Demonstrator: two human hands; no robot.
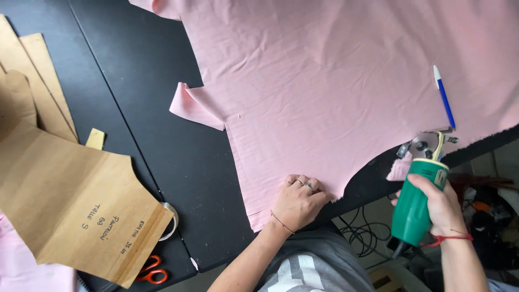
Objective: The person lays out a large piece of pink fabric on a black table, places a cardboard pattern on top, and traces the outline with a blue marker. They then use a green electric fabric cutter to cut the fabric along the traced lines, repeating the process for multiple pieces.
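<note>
Pink cloth (pixel 346 81) lies spread over the black table (pixel 140 97), its near edge cut in a curve; it looks thin, soft and limp, likely to shift or pucker unless pinned flat close to the cut. Left hand (pixel 298 201) presses palm-down, fingers together, on that near edge. Right hand (pixel 439 201) wraps closed around the green cutter (pixel 417 208), blade at the cloth's edge.
</note>
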